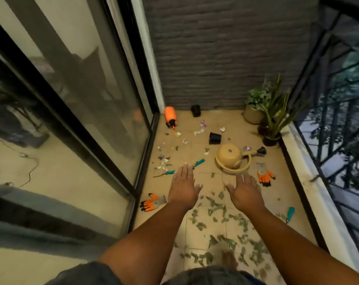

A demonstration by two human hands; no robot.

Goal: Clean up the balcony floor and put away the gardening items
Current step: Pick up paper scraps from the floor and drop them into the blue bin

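Overhead, a person stood on a littered balcony floor (232, 128) with both arms stretched forward, the left hand (183, 185) and the right hand (245, 192) held flat above the tiles, fingers straight and close together, gripping nothing. At twelve o'clock from the hands lay a tan watering can (231, 158) tipped on its side, its long spout ending in a dark rose (261, 150); likely light if drained, it would best be taken by the looped handle. An orange spray bottle (170, 116) lay on its side at eleven o'clock against the sliding door's track (151, 136), smooth plastic that may be slippery, safest gripped round the neck. Two black plastic pots (215, 138) were toppled nearby, thin and light, easily pinched at the rim. Teal-handled hand tools lay at the left hand's fingertips (198, 162), just beyond it at ten o'clock (168, 173), and at four o'clock by the railing (290, 213); stiff metal, to be lifted by the handles. One orange glove (266, 175) lay at two o'clock, another (150, 202) at eight o'clock, soft and limp. Dry leaves (217, 208) covered the tiles at six o'clock, brittle and weightless, while pale scraps (199, 132) farther off, too small to identify, could be petals or shell. Potted plants (273, 112) stood upright in the one o'clock corner.
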